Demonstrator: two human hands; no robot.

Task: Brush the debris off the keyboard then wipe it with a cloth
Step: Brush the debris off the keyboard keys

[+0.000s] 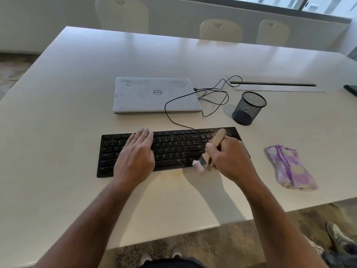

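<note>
A black keyboard (173, 149) lies flat across the middle of the white table (58, 113). My left hand (136, 153) rests flat on its left half, fingers straight. My right hand (229, 159) grips a wooden-handled paintbrush (216, 144) over the keyboard's right part. The brush's pale bristles, blurred, sit at the keyboard's front edge, and the handle points up and away. A folded purple and cream cloth (288, 169) lies on the table to the right of the keyboard, apart from it.
A shut white laptop (154, 95) sits behind the keyboard, with black cables (210, 97) looping beside it. A black mesh pen cup (248, 108) stands at the back right. The table's front edge is near my body. Another person's shoe (338, 238) shows at bottom right.
</note>
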